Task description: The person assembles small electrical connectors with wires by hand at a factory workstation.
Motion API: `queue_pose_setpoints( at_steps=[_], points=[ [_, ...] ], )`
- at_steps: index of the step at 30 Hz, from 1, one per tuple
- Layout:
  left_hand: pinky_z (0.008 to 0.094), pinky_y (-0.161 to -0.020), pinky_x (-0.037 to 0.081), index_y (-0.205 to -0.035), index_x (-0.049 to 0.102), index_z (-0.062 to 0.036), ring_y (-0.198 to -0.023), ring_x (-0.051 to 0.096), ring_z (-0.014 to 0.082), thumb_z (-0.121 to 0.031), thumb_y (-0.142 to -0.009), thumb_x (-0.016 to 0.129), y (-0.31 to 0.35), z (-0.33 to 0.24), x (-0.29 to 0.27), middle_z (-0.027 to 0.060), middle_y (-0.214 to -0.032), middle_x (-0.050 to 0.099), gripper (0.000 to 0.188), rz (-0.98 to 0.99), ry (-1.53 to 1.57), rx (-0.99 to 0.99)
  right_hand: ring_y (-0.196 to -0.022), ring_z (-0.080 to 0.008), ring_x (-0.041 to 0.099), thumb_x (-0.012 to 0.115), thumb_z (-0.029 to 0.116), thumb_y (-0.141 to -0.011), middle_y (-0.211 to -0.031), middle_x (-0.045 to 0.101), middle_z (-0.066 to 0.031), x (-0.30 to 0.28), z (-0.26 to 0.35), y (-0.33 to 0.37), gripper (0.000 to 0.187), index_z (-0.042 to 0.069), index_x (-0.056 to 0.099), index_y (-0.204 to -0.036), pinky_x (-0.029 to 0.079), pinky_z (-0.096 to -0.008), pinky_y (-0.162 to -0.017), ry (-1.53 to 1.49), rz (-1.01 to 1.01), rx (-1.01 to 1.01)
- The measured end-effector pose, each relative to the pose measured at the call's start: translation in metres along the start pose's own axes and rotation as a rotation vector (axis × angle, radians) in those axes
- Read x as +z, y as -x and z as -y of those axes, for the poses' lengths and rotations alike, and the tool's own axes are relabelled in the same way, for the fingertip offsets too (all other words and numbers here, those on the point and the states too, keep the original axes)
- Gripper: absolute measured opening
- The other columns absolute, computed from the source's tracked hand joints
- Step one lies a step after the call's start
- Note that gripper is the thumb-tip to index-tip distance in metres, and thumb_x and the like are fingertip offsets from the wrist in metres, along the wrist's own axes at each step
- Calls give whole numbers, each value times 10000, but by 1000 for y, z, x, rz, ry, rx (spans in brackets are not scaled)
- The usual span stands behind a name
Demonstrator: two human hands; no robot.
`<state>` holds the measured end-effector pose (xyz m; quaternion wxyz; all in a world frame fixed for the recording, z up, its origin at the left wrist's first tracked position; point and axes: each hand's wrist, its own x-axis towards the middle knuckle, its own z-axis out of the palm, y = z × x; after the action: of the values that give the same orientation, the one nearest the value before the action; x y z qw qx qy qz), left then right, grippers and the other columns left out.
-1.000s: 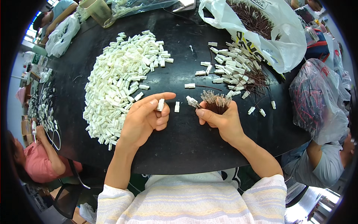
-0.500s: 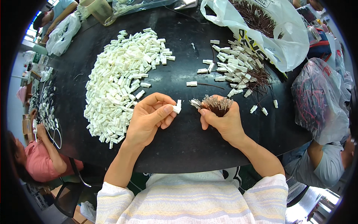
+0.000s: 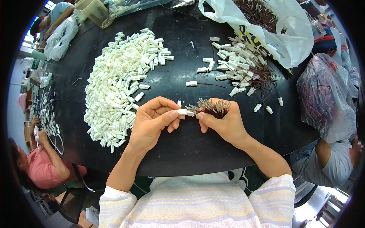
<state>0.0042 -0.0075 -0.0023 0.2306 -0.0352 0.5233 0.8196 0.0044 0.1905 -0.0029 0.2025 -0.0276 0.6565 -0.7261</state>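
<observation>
My left hand (image 3: 149,123) pinches a white plastic connector housing (image 3: 183,111) between thumb and fingertips; another white piece stands up just behind it. In my right hand (image 3: 230,125) is a bundle of dark brown wires (image 3: 216,108), its silvery crimped ends fanned upward and to the left. The housing meets the wire ends at the right thumb; whether a wire is inside it cannot be made out. Left of my hands spreads a large heap of white housings (image 3: 114,83). Beyond my right hand lie white connectors with brown wires (image 3: 243,64), and one wired connector (image 3: 191,83) apart from them.
A white plastic bag (image 3: 298,41) of brown wires (image 3: 260,15) stands at the far right. Nearer is a clear bag of red and dark wires (image 3: 323,98). A tub (image 3: 95,13) is at the far left. Co-workers sit at both sides; one wears a pink top (image 3: 47,167).
My hands have come together: the housing in my left hand now touches the wire ends in my right. The right hand has shifted slightly left. The view has moved a little.
</observation>
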Motion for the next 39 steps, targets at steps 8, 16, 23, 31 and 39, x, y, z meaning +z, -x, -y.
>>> queue_pose_setpoints(
  at_steps=[8,16,23,31,39],
  points=[
    [182,-528,428,-871,576,13,-624,554,85,-33,-800,591,3,1,3,105,-792,624,86,-27,-225,57,-542,-49,509,589,44,-785,-597,565,-21,2,-1,-1,61,-9,574,-759,384,-189,-494,-22,-20,0],
    [176,-513,421,-854,581,21,-609,547,65,2,-800,576,4,7,11,72,-731,613,58,-5,-318,80,-563,-60,506,591,32,-783,-625,559,-21,1,-1,1,55,-20,583,-800,400,-194,-519,31,-11,28],
    [175,-500,413,-868,574,36,-589,537,71,31,-797,562,5,5,9,89,-734,604,72,27,-469,77,-560,-39,499,604,54,-786,-609,560,-12,0,-10,1,71,-14,586,-784,380,-185,-488,65,-2,-51],
    [272,-583,428,-914,603,-23,-701,509,190,96,-666,567,-12,-7,4,84,-923,560,277,-42,-1398,744,-506,-30,433,554,95,-824,-584,542,-13,0,-2,-1,113,-2,611,-820,302,-168,-448,39,-36,-45],
    [262,-606,402,-882,576,7,-711,500,174,60,-702,592,-10,2,-7,78,-885,565,189,-10,-1345,688,-505,-39,457,562,66,-814,-563,520,0,0,8,0,65,5,553,-796,341,-185,-480,-39,15,50]
  ],
)
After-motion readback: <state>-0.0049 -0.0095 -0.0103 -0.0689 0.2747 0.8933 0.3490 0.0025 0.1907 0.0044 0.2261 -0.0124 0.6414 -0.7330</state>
